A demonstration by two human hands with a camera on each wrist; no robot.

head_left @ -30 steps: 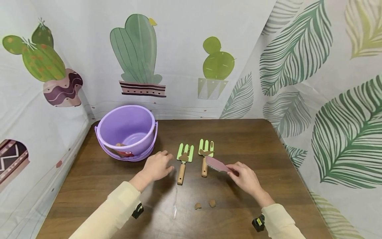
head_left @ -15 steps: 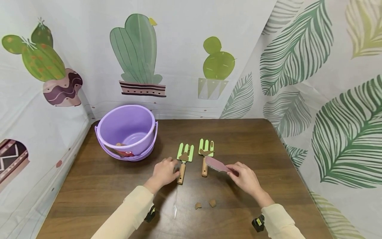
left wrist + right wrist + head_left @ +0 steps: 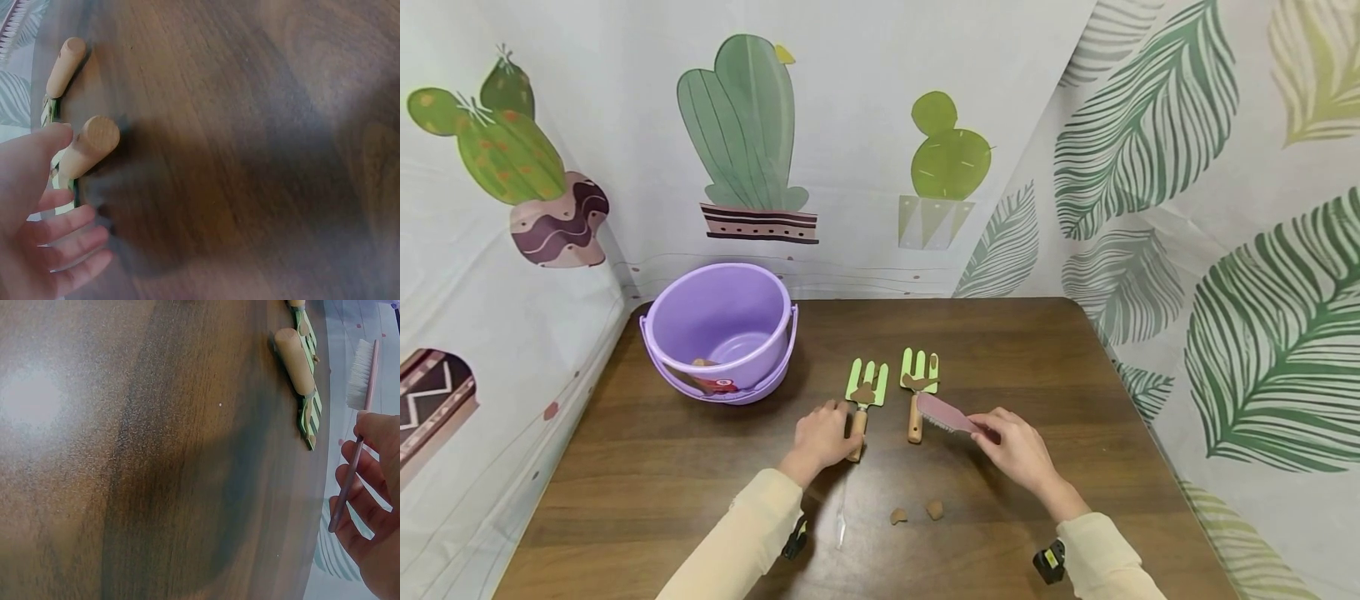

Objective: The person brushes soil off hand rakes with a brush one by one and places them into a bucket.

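At the near side, two brown pieces [image 3: 917, 512] lie just apart on the dark wooden desk [image 3: 1015, 358], whose side edges run well outside both hands. Beyond them the left hand [image 3: 823, 435] is low beside the left rake [image 3: 860, 420], its fingers loosely spread with a moderate gap to the thumb; the wooden handle sits by the thumb, and contact cannot be told. A strip of bare wood separates this hand from the bucket. The right hand [image 3: 1018, 450] pinches the handle of a pink brush [image 3: 945, 411] between thumb and fingers. The brush is raised off the desk, bristles turned down, its head beside the upper handle of the right rake [image 3: 914, 421] in the head view. There is room between the right hand and the desk's right edge. Farther away, the green heads of both rakes point toward the far edge, brown bits lying on each. The purple bucket [image 3: 722, 308] stands at the far left corner, a brown object inside. A cactus-printed cloth [image 3: 857, 125] rises behind the far edge.
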